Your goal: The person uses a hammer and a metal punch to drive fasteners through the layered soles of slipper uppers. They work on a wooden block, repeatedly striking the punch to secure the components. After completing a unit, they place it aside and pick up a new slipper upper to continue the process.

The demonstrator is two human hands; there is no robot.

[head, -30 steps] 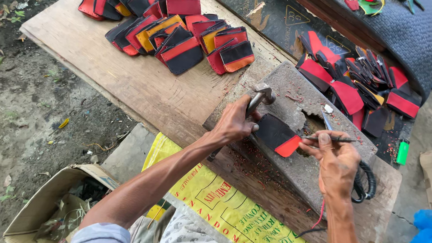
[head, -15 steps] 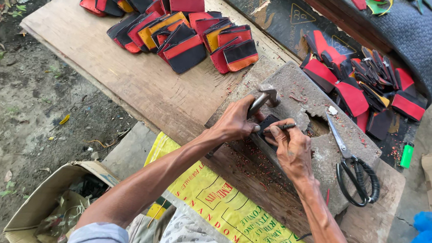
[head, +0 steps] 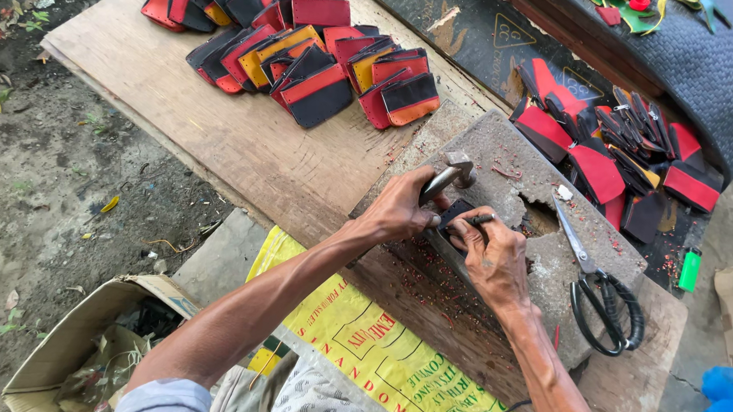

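Ground is bare dirt, littered with dry leaves, and takes up the left of the view. Across it runs a broad wooden plank, worn and scuffed. A yellow printed sack lies below the plank, near the person's lap, with an open cardboard box of scraps beside it on the dirt. A grey stone slab, chipped near its middle and dusted with red trimmings, rests on the plank's right part. Black-and-red stitched pieces sit in two lots: one stack at the plank's far end, another pile beyond the slab. Black-handled scissors lie on the slab, right of the hands. A small green lighter lies off the slab's right edge.

Left hand is closed around a hammer, head raised just above the slab. Right hand has fingers pinched on a thin punch, set against a small black piece lying on the slab between both hands.
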